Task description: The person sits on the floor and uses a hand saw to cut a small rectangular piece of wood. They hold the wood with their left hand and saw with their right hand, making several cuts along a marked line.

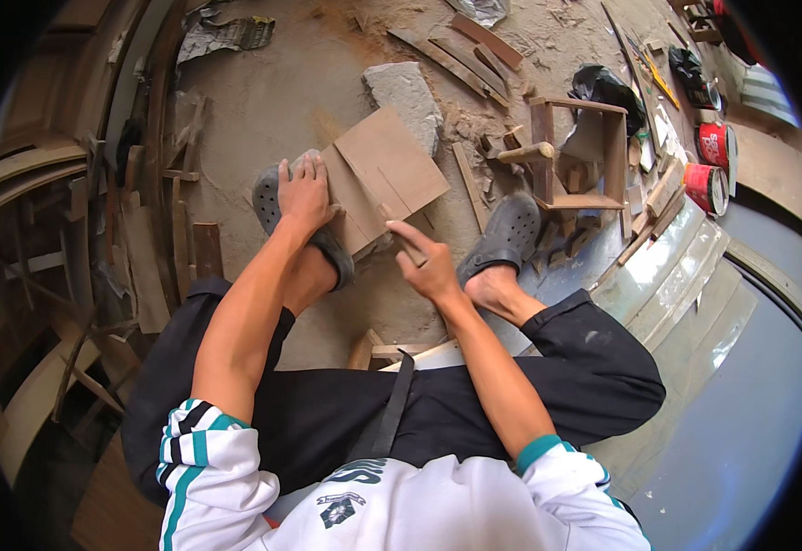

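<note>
A thin brown board (399, 163) lies between my feet, partly over a pale stone slab (407, 96). A dark line or edge runs across it, with a narrower brown strip of board (355, 202) on the near-left side. My left hand (304, 195) presses flat on the left end of this strip, fingers spread. At the near edge of the board my right hand (427, 266) is closed around a small, thin, light-coloured tool, its tip close to the board. The kind of tool is too small to make out.
A wooden box frame (541, 165) stands right of my right foot, with a wooden handle (525, 153) beside it. Wood offcuts (456, 62) lie beyond the slab. Red cans (715, 147) line the far right, and scrap wood (153, 266) leans at the left.
</note>
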### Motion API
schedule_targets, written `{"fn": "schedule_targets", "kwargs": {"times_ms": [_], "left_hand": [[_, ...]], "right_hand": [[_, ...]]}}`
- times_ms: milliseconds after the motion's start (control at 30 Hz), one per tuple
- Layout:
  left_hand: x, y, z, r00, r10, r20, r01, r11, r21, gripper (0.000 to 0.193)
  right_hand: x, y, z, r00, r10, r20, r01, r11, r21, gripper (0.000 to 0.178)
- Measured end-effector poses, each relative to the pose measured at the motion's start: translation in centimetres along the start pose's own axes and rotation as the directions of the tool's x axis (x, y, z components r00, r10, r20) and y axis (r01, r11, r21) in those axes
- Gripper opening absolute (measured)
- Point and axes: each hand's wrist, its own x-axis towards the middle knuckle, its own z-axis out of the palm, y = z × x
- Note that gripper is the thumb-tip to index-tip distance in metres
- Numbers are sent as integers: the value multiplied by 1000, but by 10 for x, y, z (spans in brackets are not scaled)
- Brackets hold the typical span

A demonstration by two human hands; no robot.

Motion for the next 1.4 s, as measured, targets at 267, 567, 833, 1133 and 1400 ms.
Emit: {"fn": "schedule_targets", "kwargs": {"times_ms": [267,567,833,1133,1400], "left_hand": [[-1,-1,-4,1000,-2,-14,1,1000,-19,105],[-2,-4,0,999,-32,-8,33,999,14,109],[4,7,-5,1000,1,-9,-1,1000,5,108],[-1,-1,-6,1000,-18,21,17,999,37,108],[2,-3,6,998,23,-62,-20,999,45,110]], "right_hand": [[-114,-21,-45,999,-14,45,21,988,-150,51],[-71,1,-19,985,-171,14,171,976,-137,50],[-5,6,-1,999,-33,-7,32,997,-68,48],[-107,-24,-38,999,-34,35,39,989,-139,55],[-44,-11,-14,995,-99,-2,98,989,-110,52]]}}
